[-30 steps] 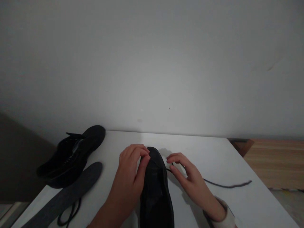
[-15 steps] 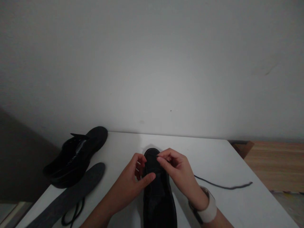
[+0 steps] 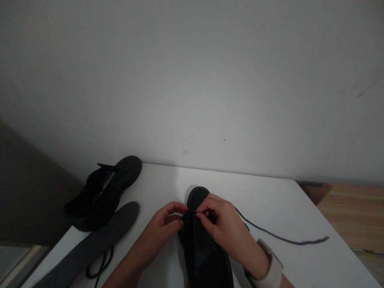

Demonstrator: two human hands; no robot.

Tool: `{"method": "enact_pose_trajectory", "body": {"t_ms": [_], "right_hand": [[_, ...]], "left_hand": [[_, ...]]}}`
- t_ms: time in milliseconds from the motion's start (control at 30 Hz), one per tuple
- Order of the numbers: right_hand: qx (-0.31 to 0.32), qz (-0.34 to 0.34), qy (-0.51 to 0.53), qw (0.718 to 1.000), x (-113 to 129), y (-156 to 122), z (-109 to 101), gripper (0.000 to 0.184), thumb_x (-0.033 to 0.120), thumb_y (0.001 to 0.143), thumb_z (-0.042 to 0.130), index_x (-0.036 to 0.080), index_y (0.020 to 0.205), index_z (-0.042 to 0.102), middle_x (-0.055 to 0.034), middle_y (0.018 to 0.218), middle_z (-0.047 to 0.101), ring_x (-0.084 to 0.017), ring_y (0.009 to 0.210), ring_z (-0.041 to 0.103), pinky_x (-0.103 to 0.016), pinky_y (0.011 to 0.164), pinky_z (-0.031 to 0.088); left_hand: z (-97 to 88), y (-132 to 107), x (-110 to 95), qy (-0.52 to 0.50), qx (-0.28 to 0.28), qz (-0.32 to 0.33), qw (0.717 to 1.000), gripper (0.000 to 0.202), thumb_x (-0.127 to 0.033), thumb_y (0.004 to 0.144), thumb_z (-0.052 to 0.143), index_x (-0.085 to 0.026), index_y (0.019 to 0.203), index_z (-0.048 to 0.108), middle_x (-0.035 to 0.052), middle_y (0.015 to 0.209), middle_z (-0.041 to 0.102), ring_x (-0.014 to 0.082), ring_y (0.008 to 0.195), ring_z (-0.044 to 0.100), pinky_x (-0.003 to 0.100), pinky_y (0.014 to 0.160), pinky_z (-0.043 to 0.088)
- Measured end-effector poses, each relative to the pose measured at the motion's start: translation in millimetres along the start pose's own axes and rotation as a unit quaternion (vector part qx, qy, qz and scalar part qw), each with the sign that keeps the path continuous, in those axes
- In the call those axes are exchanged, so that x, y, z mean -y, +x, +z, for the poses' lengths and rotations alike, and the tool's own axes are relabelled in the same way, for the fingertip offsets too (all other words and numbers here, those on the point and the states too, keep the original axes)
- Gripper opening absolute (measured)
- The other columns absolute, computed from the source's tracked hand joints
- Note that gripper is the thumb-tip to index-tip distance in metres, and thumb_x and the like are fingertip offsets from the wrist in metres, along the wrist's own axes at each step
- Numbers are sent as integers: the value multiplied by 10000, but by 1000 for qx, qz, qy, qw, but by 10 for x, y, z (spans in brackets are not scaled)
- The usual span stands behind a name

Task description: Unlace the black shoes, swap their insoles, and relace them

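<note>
A black shoe (image 3: 204,248) lies toe-away on the white table (image 3: 270,200) in front of me. My left hand (image 3: 166,224) is closed in a pinch at the shoe's left side near the front eyelets. My right hand (image 3: 223,230) is pinched over the top of the shoe, holding the end of a dark shoelace (image 3: 282,238) that trails off to the right across the table. A pale band is on my right wrist.
A second black shoe (image 3: 103,192) lies at the table's far left corner. A grey insole (image 3: 90,244) and another coiled black lace (image 3: 100,264) lie in front of it. A wooden surface (image 3: 354,216) stands to the right beyond the table edge. A plain wall is behind.
Both hands have drawn back a little from the toe toward the eyelets and pinched closer together. The lace on the table has shifted with my right hand.
</note>
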State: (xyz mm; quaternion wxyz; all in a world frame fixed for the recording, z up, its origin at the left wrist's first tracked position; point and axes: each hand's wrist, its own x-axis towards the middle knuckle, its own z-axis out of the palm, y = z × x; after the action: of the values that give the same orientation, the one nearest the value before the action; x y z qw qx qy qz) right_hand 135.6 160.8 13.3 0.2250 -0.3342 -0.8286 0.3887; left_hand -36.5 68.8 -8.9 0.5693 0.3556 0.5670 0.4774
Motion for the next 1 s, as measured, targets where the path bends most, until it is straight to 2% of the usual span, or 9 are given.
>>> {"method": "enact_pose_trajectory", "body": {"t_ms": [167,300,467,567,700,767,833,900,1000], "right_hand": [[10,19,-68,997,61,14,35,170,39,811,625,202,783,664,-20,829,630,-167,751,598,-285,681,418],[25,9,-116,993,101,29,55,182,24,819,617,196,810,673,-28,848,633,-183,790,597,-305,715,422],[16,-24,-123,992,76,18,78,201,10,802,671,200,848,717,-45,914,672,-237,935,583,-406,864,421],[-14,-41,-81,996,10,-22,25,154,102,853,678,224,927,736,-59,1026,687,-251,1013,588,-458,939,410],[-95,-47,14,994,-212,-172,-213,214,296,978,519,228,1085,692,-86,1126,669,-236,1099,591,-436,993,436],[-134,-14,18,991,-383,-299,-386,254,373,976,498,230,1056,691,-85,1087,683,-239,1068,615,-424,972,459],[-163,34,-9,986,-576,-452,-565,275,433,940,527,226,998,699,-90,1046,696,-254,1022,641,-415,914,497],[-176,79,-51,980,-777,-623,-735,302,471,903,543,223,965,704,-98,1025,708,-265,961,664,-415,852,527],[-194,119,-123,966,-1101,-899,-959,324,489,848,553,213,920,707,-108,967,726,-258,794,677,-427,775,555]], "left_hand": [[0,-22,11,-5,5,1,1000,324,-296,745,625,-183,1044,571,18,893,658,169,825,584,304,763,423],[19,-21,45,-20,20,27,999,279,-419,846,600,-175,980,590,20,895,629,170,858,592,315,820,452],[77,76,160,2,17,73,997,330,-482,797,675,-172,809,561,-20,694,570,141,659,554,270,644,452],[84,100,154,15,-3,85,996,350,-495,796,674,-173,730,554,-22,618,554,142,600,534,266,589,439],[-53,-61,5,19,-66,117,991,338,-478,853,626,-176,706,585,-7,674,590,140,671,562,262,668,471],[-187,-217,-90,15,-134,138,981,310,-459,867,631,-181,730,631,6,726,638,151,740,604,262,733,506],[-348,-388,-176,-18,-206,161,965,259,-463,824,700,-205,838,693,3,789,688,163,784,646,261,761,544],[-525,-549,-245,-75,-276,191,939,249,-453,754,773,-229,841,710,-13,833,718,170,779,672,257,737,579],[-804,-750,-295,-94,-337,240,906,125,-394,805,729,-274,793,693,-78,905,736,155,805,677,263,774,609]]}}
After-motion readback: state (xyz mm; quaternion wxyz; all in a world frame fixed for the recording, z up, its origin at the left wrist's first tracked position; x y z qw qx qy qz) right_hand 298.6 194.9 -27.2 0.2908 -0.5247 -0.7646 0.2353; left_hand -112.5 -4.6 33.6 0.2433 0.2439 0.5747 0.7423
